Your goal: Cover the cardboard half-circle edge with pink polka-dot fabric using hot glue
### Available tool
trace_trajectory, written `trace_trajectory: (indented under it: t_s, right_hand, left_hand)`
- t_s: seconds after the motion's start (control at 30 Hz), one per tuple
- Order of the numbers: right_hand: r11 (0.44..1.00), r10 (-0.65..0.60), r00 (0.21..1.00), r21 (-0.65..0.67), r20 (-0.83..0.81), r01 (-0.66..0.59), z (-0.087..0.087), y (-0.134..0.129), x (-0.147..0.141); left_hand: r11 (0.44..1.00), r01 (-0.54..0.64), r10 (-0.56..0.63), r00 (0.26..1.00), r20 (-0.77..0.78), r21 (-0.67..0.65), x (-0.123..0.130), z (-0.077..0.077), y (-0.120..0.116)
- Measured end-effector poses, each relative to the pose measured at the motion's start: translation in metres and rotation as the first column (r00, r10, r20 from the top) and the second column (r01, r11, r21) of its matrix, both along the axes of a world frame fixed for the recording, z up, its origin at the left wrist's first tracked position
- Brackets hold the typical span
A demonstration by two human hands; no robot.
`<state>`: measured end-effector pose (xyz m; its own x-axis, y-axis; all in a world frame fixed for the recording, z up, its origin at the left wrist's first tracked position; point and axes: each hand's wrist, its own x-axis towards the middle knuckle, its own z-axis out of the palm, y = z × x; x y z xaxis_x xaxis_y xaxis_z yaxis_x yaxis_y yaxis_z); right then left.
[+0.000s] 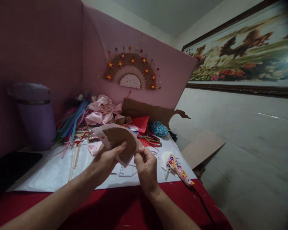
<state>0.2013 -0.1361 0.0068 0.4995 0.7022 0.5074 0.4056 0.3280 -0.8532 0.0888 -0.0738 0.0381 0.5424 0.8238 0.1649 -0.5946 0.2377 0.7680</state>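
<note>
A brown cardboard half-circle [115,139], edged with pale pink dotted fabric [135,135], is held up above the white table covering. My left hand [110,156] grips it from the left, the thumb lying on the bare cardboard and the fingers behind. At the lower right corner, my right hand [146,164] pinches the fabric edge between thumb and fingertips. Right of my hands lies a flower-patterned hot glue gun [180,169], its nozzle end over a round white piece [167,159].
Scissors [152,140], red sheet [141,124], blue yarn [159,128] and crumpled pink fabric [103,110] lie behind. Thin sticks [75,156] and a purple bin [36,118] stand left. A flowered cardboard arch [132,60] is on the pink panel. The gun's black cord [203,203] crosses the red cloth.
</note>
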Motion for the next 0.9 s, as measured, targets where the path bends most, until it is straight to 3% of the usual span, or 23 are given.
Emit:
trace_trajectory:
  t_s: [0.43,0.73,0.9]
  right_hand:
    - [1.000,-0.021,0.999,0.014,-0.026,0.021,0.001,-0.001,0.003]
    - [0.997,0.082,0.976,0.002,-0.200,-0.083,0.001,0.003,0.006]
    - [0.999,0.042,0.965,0.031,-0.260,-0.036,0.000,0.001,0.006]
  left_hand:
    - [0.967,0.190,-0.183,0.982,0.055,-0.170,0.000,-0.005,0.013]
    - [0.975,0.178,-0.175,0.984,0.035,-0.134,-0.002,-0.001,0.013]
    - [0.973,0.207,-0.205,0.978,0.028,-0.098,-0.002,-0.001,0.012]
